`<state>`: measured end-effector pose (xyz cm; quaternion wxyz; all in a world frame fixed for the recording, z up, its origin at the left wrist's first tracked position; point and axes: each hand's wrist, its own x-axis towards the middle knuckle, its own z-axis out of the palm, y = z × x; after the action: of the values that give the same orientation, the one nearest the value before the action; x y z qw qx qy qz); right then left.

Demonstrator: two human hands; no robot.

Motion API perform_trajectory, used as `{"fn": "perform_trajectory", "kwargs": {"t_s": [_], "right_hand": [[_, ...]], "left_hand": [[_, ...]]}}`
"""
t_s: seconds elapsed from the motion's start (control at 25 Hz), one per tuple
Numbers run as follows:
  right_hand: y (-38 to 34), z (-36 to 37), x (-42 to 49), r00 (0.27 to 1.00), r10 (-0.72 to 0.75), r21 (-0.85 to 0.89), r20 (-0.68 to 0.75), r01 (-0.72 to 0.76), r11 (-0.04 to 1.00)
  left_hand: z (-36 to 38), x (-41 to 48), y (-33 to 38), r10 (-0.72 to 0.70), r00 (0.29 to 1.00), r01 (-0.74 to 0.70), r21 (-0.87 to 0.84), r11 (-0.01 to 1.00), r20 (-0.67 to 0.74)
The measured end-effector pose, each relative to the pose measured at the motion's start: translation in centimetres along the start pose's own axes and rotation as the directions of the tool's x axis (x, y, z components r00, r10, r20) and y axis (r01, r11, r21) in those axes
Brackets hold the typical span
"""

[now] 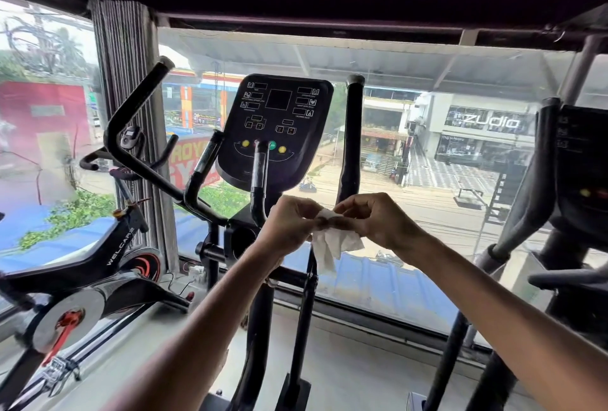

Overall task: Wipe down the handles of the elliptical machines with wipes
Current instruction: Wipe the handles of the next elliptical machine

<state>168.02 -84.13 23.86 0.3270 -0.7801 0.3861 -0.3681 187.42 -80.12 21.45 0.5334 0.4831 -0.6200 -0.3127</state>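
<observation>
Head view: we hold a white wipe (332,241) between both hands in front of the elliptical (263,246). Our left hand (288,224) and right hand (378,219) each pinch its top edge with fingertips closed tight on it, and the rest of it hangs loose below. The wipe touches no handle. Just beyond our left hand rise two short black inner grips (260,180), with the console (276,127) behind them. A long left handle (131,121) angles up toward the window (427,180), and the right handle (352,134) stands upright just behind our right hand. To the left stands a spin bike (98,265), close to the elliptical. At the right edge we see part of a second machine (566,180). Beyond the window lie a street and shops.
</observation>
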Motion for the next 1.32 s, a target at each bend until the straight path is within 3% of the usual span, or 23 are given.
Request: {"fn": "perform_trajectory", "kwargs": {"t_s": [0.12, 0.24, 0.36, 0.44, 0.6, 0.76, 0.96, 1.16, 1.32], "right_hand": [[0.8, 0.0, 0.9, 0.996, -0.022, -0.027, -0.081, 0.02, 0.999], [0.9, -0.1, 1.4, 0.99, 0.044, 0.088, -0.135, -0.033, 0.996], [0.8, -0.2, 1.3, 0.989, 0.148, 0.219, 0.0, -0.145, 0.965], [1.1, 0.0, 1.2, 0.991, 0.118, 0.158, 0.059, -0.126, 0.979], [2.0, 0.0, 1.8, 0.998, 0.06, 0.073, -0.01, -0.059, 0.996], [2.4, -0.9, 2.1, 0.994, 0.051, 0.041, 0.092, -0.055, 0.998], [2.9, -0.6, 2.6, 0.988, 0.059, 0.102, 0.146, -0.074, 0.992], [2.8, 0.1, 2.8, 0.974, 0.187, 0.227, 0.128, -0.212, 0.951], [3.2, 0.4, 2.7, 0.994, 0.087, 0.243, 0.071, -0.101, 0.965]], "left_hand": [[-0.5, 0.4, -0.3, -0.045, 0.999, 0.045, -0.033, 0.998, -0.005], [-0.9, 0.6, -0.9, -0.105, 0.988, 0.098, 0.065, 0.993, 0.111], [-1.2, 1.0, -1.2, -0.108, 0.992, 0.105, 0.044, 0.993, 0.065], [-1.4, 1.3, -1.1, -0.104, 0.994, 0.103, 0.023, 0.994, 0.037], [-2.0, 1.9, -1.1, -0.106, 0.994, 0.105, 0.048, 0.993, 0.01], [-2.8, 2.4, -1.5, -0.079, 0.994, 0.075, 0.063, 0.995, 0.072], [-3.3, 3.1, -1.8, -0.005, 0.999, -0.002, 0.127, 0.992, 0.052], [-4.0, 3.3, -2.1, -0.018, 0.992, 0.003, 0.12, 0.993, 0.123], [-3.7, 3.1, -1.9, -0.031, 0.998, 0.025, 0.099, 0.995, 0.058]]}}
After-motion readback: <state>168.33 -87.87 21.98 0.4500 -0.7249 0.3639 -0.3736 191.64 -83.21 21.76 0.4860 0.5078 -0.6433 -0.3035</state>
